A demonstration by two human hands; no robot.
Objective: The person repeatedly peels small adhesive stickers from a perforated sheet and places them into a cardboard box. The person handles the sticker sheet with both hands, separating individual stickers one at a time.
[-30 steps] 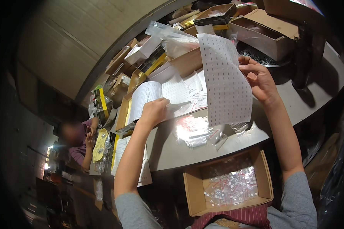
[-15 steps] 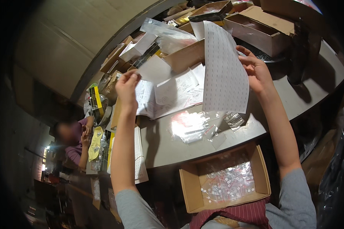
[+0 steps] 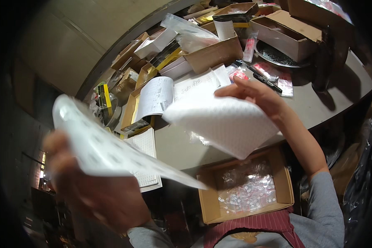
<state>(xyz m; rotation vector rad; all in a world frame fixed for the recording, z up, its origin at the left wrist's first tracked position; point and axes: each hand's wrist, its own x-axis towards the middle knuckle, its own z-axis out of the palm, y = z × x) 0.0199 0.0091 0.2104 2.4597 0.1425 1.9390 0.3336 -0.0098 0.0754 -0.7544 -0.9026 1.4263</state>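
Two aloft: left sheet (image 3: 97, 144) slants, long axis far left to near right, seemingly clamped in blurred left hand (image 3: 101, 192); right sheet (image 3: 231, 124) droops leftward from right hand (image 3: 260, 99), grip together on edge, over surface (image 3: 175, 144).

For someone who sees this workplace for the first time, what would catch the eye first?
Probably the blurred white sheet in the left hand, at the left, then the patterned sheet in the right hand, near the centre. Below it, the cardboard box of clear bags stands out.
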